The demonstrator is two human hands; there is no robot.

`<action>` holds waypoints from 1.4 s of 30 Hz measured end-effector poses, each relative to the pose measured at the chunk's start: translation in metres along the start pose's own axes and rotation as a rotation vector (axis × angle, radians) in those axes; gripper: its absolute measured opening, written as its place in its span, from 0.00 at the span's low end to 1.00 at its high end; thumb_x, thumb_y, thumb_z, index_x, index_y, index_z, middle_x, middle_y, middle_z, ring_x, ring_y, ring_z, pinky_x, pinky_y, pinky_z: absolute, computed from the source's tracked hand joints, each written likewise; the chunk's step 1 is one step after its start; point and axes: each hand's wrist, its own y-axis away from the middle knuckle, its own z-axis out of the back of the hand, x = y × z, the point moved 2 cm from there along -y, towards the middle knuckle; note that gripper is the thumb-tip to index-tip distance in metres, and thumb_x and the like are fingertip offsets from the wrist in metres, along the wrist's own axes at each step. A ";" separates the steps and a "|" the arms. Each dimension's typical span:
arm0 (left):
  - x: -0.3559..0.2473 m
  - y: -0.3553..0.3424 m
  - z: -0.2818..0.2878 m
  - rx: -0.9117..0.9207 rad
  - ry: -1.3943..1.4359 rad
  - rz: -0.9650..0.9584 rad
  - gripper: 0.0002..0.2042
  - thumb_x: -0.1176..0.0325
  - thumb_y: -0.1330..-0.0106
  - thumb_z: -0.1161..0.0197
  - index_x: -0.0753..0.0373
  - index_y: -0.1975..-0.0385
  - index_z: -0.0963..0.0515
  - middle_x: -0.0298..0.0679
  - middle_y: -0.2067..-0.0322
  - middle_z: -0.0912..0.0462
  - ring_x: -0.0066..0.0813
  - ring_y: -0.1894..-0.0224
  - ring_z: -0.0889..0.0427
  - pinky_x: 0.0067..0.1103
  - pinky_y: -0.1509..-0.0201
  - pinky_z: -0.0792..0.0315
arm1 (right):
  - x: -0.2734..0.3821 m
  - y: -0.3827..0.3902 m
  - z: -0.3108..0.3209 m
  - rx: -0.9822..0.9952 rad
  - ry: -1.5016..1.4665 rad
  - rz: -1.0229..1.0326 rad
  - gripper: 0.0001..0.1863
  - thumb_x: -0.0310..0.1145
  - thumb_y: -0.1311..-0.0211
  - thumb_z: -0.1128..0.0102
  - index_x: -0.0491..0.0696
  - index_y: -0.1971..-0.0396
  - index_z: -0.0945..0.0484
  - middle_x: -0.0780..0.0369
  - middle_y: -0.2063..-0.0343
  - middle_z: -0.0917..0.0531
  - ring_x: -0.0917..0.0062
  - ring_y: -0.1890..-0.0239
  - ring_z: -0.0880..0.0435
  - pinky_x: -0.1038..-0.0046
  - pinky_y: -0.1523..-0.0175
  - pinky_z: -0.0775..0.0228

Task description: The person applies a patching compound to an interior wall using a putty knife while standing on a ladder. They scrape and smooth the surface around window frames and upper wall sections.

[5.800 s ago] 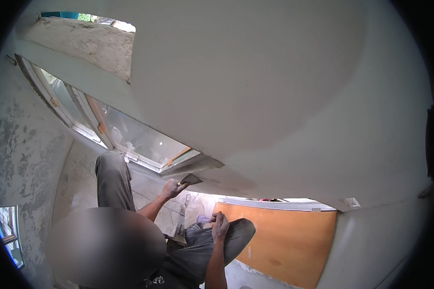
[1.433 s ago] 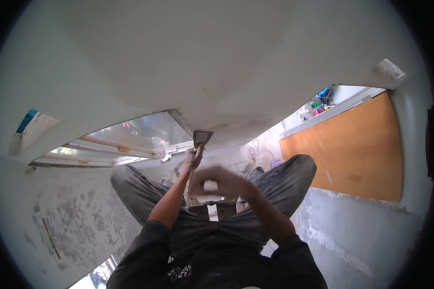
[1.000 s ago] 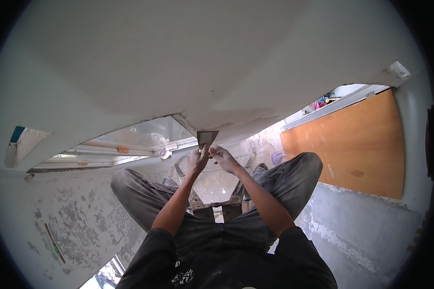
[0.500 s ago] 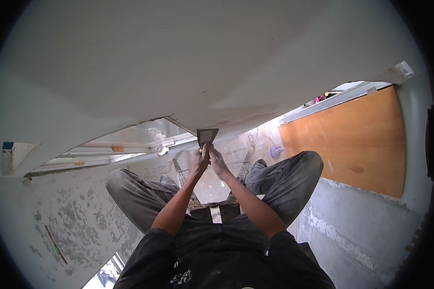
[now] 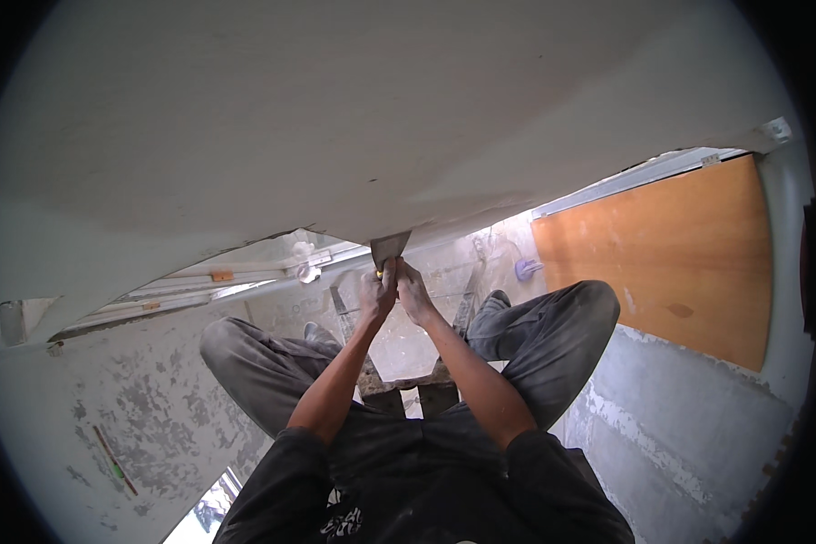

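Observation:
A putty knife with a wide grey blade [image 5: 390,247] points away from me, its far edge at the lower border of the white plastered surface [image 5: 335,127]. My left hand [image 5: 378,292] is closed around its handle, and a bit of yellow shows beside the fingers. Close against it, my right hand [image 5: 413,295] has its fingers closed at the handle, near the base of the blade. Most of the handle is hidden by the two hands.
Below me, between my spread knees, is a worn, plaster-spattered stepladder [image 5: 408,383]. An orange-brown wooden panel [image 5: 662,254] stands at the right. White window frames [image 5: 186,286] run along the left, and a purple thing [image 5: 526,269] lies beyond my right knee.
My view has shifted slightly. The putty knife blade has tilted and its far edge has slid up to the plastered border. Both hands keep their hold on it.

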 end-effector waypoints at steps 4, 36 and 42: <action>-0.008 0.004 -0.001 0.006 -0.059 -0.023 0.29 0.48 0.36 0.54 0.73 0.82 0.26 0.45 0.94 0.30 0.26 0.88 0.27 0.28 0.85 0.37 | -0.002 0.001 0.003 -0.068 0.061 -0.011 0.21 0.42 0.32 0.67 0.42 0.60 0.28 0.63 0.68 0.23 0.82 0.65 0.28 0.79 0.59 0.34; -0.001 -0.003 -0.005 -0.064 0.005 -0.087 0.27 0.49 0.35 0.53 0.72 0.81 0.28 0.35 0.91 0.32 0.18 0.83 0.37 0.25 0.81 0.41 | 0.007 -0.003 -0.005 -0.100 -0.003 0.225 0.16 0.37 0.35 0.62 0.40 0.65 0.28 0.59 0.70 0.22 0.78 0.66 0.26 0.75 0.58 0.34; -0.017 -0.020 -0.004 -0.032 0.051 -0.235 0.28 0.48 0.36 0.53 0.72 0.79 0.26 0.40 0.88 0.27 0.21 0.83 0.33 0.27 0.81 0.40 | 0.022 -0.005 -0.010 -0.164 0.160 0.291 0.11 0.30 0.40 0.61 0.42 0.66 0.29 0.55 0.70 0.23 0.66 0.63 0.25 0.69 0.59 0.35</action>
